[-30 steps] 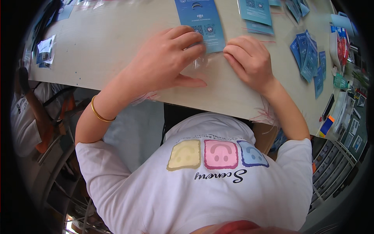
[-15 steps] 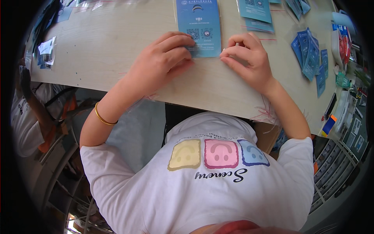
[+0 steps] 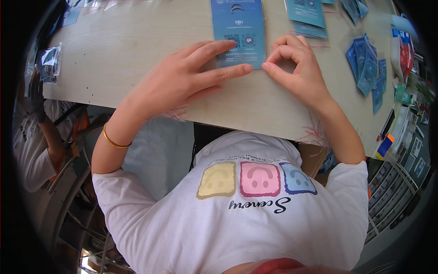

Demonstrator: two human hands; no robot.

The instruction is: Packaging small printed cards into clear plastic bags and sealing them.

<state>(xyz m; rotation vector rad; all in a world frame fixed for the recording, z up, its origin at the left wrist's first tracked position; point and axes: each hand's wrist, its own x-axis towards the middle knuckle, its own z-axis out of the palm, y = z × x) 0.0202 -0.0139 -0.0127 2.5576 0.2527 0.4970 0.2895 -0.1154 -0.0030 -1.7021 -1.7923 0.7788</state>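
Note:
A blue card in a clear plastic sleeve (image 3: 239, 28) lies flat on the table before me. My left hand (image 3: 189, 73) has its fingers spread: one fingertip rests on the card's printed lower part, and another stretches along the lower edge toward my right hand. My right hand (image 3: 294, 66) is closed in a pinch, thumb tip against forefinger, right at the card's lower right corner. Whether the sleeve's edge or something tiny sits in that pinch is too small to tell.
Blue-green sleeved cards (image 3: 306, 17) lie beyond my right hand. More blue packets (image 3: 362, 61) are fanned at the right. Red threads (image 3: 315, 133) gather at the table's near edge. At the left, a co-worker's gloved hand (image 3: 34, 93) is beside a clear packet (image 3: 50, 64).
My left hand's fingers have spread, one reaching rightward along the card's lower edge. My right hand's pinch has come closer to the card's corner. The co-worker's packet has shifted.

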